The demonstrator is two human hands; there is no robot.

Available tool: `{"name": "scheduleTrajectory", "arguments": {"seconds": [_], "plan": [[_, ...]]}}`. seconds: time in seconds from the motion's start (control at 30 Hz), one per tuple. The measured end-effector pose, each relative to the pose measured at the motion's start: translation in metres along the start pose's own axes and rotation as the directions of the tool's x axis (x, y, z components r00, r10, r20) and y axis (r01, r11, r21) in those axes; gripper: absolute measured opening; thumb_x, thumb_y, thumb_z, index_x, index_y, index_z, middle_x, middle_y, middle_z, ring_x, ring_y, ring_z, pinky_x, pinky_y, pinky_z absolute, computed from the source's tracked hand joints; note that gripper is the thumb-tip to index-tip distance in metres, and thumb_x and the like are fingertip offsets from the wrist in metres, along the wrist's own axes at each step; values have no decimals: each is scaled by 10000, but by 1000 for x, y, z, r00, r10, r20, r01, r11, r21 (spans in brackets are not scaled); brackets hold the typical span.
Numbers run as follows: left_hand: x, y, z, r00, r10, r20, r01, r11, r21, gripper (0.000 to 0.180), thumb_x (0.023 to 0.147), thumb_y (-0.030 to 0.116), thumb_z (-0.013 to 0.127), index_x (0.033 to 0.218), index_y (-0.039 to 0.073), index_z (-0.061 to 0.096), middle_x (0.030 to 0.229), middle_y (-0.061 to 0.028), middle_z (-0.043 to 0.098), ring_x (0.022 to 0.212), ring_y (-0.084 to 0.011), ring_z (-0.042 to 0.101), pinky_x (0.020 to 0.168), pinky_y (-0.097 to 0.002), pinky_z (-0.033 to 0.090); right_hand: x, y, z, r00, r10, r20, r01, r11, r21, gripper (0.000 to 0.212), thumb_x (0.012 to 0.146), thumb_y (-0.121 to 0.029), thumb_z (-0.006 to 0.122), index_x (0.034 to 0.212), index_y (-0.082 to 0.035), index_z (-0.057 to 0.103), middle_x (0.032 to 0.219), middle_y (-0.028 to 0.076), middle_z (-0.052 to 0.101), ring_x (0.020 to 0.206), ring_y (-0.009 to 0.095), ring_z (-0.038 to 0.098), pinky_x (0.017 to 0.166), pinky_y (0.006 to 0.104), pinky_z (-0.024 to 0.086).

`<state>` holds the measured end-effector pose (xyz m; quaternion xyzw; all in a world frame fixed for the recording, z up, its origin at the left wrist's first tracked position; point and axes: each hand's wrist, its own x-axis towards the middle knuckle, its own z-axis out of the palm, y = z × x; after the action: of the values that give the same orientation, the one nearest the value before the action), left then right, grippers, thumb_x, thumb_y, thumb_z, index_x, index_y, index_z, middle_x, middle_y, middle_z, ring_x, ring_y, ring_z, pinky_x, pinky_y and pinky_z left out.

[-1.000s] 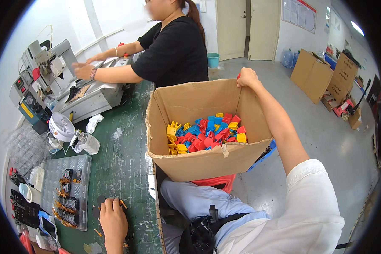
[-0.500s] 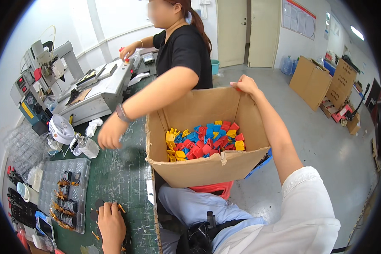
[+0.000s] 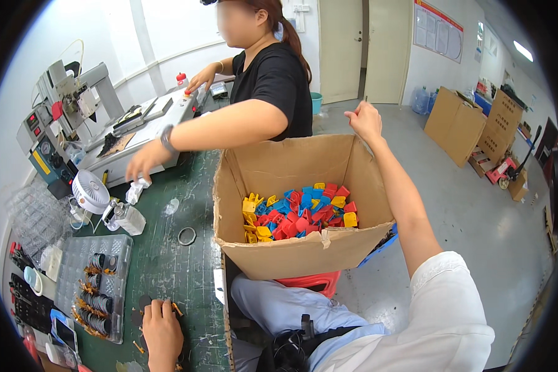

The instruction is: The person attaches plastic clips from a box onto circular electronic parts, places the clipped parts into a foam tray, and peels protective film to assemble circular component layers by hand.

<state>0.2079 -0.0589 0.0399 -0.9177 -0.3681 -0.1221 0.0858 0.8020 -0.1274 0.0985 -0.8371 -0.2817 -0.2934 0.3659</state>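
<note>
Just beside left hand — dark discs; right hand — near carton.

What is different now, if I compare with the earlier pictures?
A round grey piece now lies on the table; the co-worker's nearer hand, which came over there, has drawn back toward the machine. The right hand has risen off the corner of the carton; the red thing seen there is no longer visible. Left hand, carton and coloured pieces stay.
</note>
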Motion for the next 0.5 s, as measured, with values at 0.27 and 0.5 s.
{"name": "scheduleTrajectory", "arguments": {"seconds": [0.27,0.5], "plan": [[-3,-2,-7,1000,-21,-16,21,1000,-19,265,718,22,548,980,-4,527,913,-137,498,863,-311,493,752,-384,421,-13,-47,-2,775,-491,-398,611,741,277,205,746,-76,649,834,-29,469,740,78,458,609,183,510,557,266,425],[-1,-5,-1,999,8,-40,-6,999,52,278,703,43,527,976,-12,543,890,-113,511,837,-274,505,738,-347,434,-35,-76,-3,398,-912,95,830,402,387,111,736,-73,575,678,-9,505,645,117,488,558,271,510,500,338,406]]}}
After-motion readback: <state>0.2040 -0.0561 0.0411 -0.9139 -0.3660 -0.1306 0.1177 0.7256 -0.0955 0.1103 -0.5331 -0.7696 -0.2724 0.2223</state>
